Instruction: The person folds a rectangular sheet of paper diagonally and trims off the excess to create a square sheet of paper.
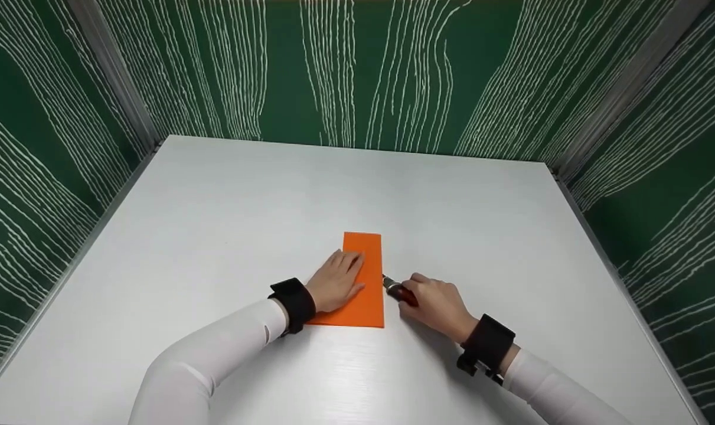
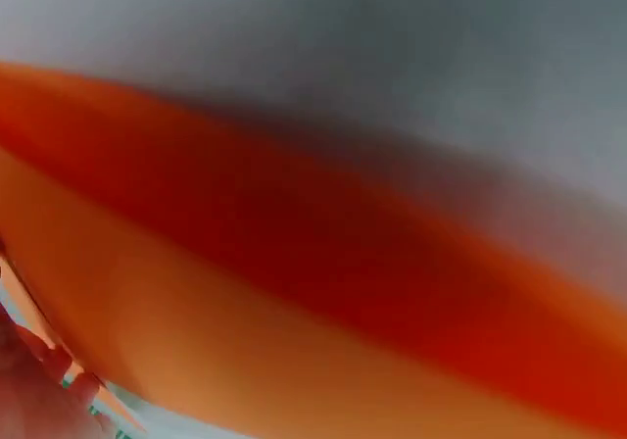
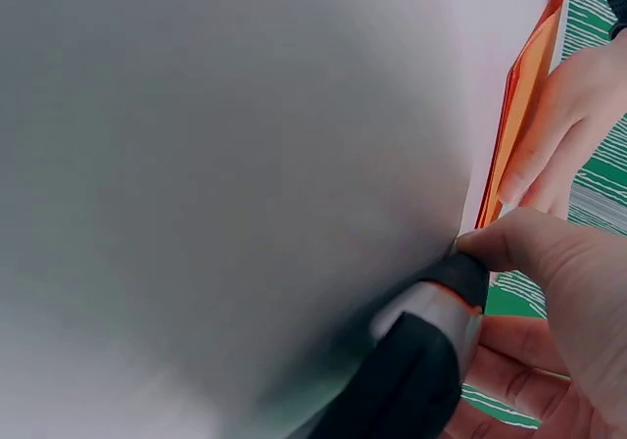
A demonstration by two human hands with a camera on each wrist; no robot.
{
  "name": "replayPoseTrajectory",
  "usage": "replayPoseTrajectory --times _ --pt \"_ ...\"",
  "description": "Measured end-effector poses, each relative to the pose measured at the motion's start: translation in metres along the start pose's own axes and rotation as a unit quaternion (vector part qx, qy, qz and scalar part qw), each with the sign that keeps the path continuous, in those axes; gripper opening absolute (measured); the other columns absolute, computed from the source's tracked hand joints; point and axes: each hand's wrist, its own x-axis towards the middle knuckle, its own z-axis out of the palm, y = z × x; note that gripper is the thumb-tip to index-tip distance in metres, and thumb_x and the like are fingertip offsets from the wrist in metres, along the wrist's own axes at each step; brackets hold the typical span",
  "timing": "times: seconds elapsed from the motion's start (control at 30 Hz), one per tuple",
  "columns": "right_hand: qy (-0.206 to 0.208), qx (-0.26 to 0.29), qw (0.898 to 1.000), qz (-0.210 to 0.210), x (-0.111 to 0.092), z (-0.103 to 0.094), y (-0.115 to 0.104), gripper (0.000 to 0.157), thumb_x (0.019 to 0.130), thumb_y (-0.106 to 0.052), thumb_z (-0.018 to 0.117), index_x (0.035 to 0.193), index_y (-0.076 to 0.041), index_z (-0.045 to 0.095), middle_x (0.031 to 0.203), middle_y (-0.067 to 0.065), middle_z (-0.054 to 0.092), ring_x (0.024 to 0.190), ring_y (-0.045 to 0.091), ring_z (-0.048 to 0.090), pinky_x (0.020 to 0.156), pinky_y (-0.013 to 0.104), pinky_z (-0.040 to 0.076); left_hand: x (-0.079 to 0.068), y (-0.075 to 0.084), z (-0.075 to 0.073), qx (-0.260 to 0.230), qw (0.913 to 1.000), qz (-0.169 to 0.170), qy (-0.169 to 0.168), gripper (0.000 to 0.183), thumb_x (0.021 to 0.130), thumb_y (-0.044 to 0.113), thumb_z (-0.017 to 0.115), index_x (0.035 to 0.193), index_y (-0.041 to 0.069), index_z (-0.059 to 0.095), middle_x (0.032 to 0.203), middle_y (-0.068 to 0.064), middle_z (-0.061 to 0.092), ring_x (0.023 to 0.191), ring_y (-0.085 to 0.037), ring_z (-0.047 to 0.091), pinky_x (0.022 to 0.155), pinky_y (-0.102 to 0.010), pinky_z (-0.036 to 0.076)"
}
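A folded sheet of orange paper (image 1: 371,260) lies on the table, its long right edge running away from me. My left hand (image 1: 333,282) rests on it with fingers spread fairly straight. Just right of that edge, my right hand (image 1: 441,304) grips a knife (image 1: 405,295) by its dark red handle, tip at the paper's edge. In the right wrist view, the knife (image 3: 407,370) shows a dark handle and silver band, with thumb and fingers around it; its blade is hidden. Close up in the left wrist view, the paper's layers (image 2: 245,341) stand slightly apart and look blurred.
The white table (image 1: 245,200) extends around the paper on all sides. Green walls with white wavy lines (image 1: 286,71) stand behind it and to both sides, joined by grey corner posts (image 1: 118,77). Black bands (image 1: 488,345) circle both wrists.
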Motion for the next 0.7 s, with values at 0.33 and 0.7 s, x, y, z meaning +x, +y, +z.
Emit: replayPoseTrajectory --times 0.33,0.7 --pt "-0.001 -0.001 1.0 0.002 0.0 0.0 0.0 0.016 0.083 -0.021 0.079 0.087 -0.008 0.069 0.074 0.0 0.056 0.057 0.01 0.047 0.048 0.025 0.039 0.004 -0.006 0.004 -0.031 0.9975 -0.018 -0.061 0.071 0.112 0.041 0.034 0.162 -0.005 0.014 0.173 -0.022 0.01 0.163 -0.034 0.011 0.133 -0.047 0.016" --pt "-0.002 -0.002 1.0 0.006 0.0 0.0 0.0 0.018 0.084 -0.022 0.08 0.085 -0.01 0.068 0.074 -0.001 0.055 0.057 0.01 0.047 0.049 0.025 0.039 0.003 -0.005 -0.01 -0.026 0.9958 -0.012 -0.087 0.072 0.111 0.043 0.035 0.163 -0.003 0.014 0.173 -0.019 0.012 0.163 -0.031 0.012 0.133 -0.045 0.015"
